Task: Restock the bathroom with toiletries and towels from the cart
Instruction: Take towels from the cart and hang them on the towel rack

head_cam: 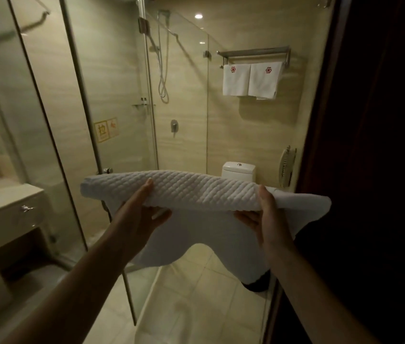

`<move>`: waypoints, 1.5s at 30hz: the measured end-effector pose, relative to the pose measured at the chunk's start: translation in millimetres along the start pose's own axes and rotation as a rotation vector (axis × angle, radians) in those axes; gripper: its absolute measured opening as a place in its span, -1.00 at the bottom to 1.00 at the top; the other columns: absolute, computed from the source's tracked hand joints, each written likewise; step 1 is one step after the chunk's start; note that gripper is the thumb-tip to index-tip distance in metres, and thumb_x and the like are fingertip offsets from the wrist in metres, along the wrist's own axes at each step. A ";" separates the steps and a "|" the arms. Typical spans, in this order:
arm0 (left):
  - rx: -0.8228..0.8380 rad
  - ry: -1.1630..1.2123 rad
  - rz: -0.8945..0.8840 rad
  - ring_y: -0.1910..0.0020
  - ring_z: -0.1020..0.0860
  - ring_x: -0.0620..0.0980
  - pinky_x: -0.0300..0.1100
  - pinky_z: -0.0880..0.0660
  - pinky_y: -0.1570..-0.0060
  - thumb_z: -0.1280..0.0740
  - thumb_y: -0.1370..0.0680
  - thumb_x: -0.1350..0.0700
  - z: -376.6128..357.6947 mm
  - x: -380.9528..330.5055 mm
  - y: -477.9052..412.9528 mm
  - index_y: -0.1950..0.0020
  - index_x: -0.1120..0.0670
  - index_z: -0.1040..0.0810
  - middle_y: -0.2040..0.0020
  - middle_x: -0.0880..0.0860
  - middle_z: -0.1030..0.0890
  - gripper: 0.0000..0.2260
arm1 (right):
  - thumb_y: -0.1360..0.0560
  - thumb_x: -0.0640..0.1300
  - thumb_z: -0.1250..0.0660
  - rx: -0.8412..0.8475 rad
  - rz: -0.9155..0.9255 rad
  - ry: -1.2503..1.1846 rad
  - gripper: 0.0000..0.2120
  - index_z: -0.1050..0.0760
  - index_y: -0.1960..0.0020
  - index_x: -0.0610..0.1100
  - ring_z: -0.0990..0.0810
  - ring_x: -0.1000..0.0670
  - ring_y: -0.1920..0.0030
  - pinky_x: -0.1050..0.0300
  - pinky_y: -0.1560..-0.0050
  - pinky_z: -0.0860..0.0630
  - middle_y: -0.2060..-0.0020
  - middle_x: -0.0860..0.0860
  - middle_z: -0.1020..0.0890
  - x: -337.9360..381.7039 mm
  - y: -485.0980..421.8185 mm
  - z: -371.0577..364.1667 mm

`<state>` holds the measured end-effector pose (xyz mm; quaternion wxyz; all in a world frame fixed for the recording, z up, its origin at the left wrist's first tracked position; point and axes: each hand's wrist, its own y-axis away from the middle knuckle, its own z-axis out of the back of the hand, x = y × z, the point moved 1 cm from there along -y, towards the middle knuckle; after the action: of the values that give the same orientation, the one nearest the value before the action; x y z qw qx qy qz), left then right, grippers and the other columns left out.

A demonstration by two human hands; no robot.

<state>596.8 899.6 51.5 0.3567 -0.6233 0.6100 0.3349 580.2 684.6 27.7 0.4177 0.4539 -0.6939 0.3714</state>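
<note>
A white quilted towel [196, 189] is held out in front of me at chest height, folded over with its lower part hanging down. My left hand [144, 209] grips its left half, thumb on top and fingers underneath. My right hand [266, 214] grips the right half the same way. On the far wall a metal towel rack [253, 54] carries two white towels [251, 79] with red flower logos.
A glass shower enclosure [176, 100] with a shower hose stands ahead; its glass door edge [79, 120] is close on my left. A white toilet [238, 171] sits behind the towel. The vanity counter [5, 202] is at left, a dark door frame [325, 120] at right.
</note>
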 end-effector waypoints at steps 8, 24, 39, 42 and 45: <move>-0.035 -0.030 0.012 -0.10 -0.53 0.08 0.06 -0.48 -0.07 -0.26 -0.54 0.09 16.1 -6.6 -87.0 -0.18 0.10 -0.42 -0.11 0.14 -0.54 -0.77 | -0.54 0.09 -0.20 -0.080 -0.065 -0.072 -0.74 -0.49 -0.06 -0.07 -0.63 -0.02 0.06 0.16 0.21 -0.58 0.07 -0.07 -0.63 -30.0 -76.7 -45.0; 0.040 -0.131 0.031 -0.01 -0.56 0.03 0.10 -0.44 -0.20 -0.30 -0.50 0.07 -26.0 31.8 -338.1 -0.26 0.15 -0.44 -0.09 0.11 -0.57 -0.65 | -0.45 -0.03 -0.30 -0.090 -0.315 -0.522 -0.65 -0.47 -0.16 -0.18 -0.57 -0.03 0.13 0.16 0.31 -0.57 0.13 -0.10 -0.59 -92.5 -326.1 -79.7; 0.268 -0.154 0.102 0.05 -0.54 -0.01 0.00 -0.47 -0.08 -0.35 -0.36 -0.03 -34.7 52.1 -595.1 -0.15 0.09 -0.48 0.00 0.07 -0.57 -0.59 | -0.39 0.07 -0.26 0.118 -0.178 -0.083 -0.56 -0.51 -0.12 -0.22 -0.63 -0.13 0.16 0.01 0.03 -0.50 0.19 -0.18 -0.68 -157.0 -551.1 -108.9; 0.251 -0.225 0.093 -0.10 -0.52 0.07 0.05 -0.46 -0.17 -0.34 -0.45 0.00 -37.5 54.2 -649.5 -0.11 0.08 -0.47 -0.11 0.10 -0.54 -0.71 | -0.51 0.03 -0.19 0.039 -0.102 0.120 -0.61 -0.51 -0.17 -0.21 -0.66 -0.13 0.06 0.02 -0.07 -0.49 0.06 -0.19 -0.68 -163.4 -594.7 -113.5; 0.240 -0.277 0.053 -0.15 -0.50 0.11 0.06 -0.47 -0.18 -0.34 -0.47 0.01 -46.2 59.1 -699.3 -0.20 0.11 -0.42 -0.17 0.12 -0.50 -0.64 | -0.35 0.11 -0.29 -0.055 -0.033 0.207 -0.52 -0.54 -0.15 -0.16 -0.65 -0.10 -0.03 0.06 -0.08 -0.51 -0.04 -0.13 -0.67 -161.4 -637.1 -112.2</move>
<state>1296.8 830.3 50.4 0.5003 -0.5080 0.6068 0.3514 1245.1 637.8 8.6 0.5056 0.4127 -0.6495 0.3901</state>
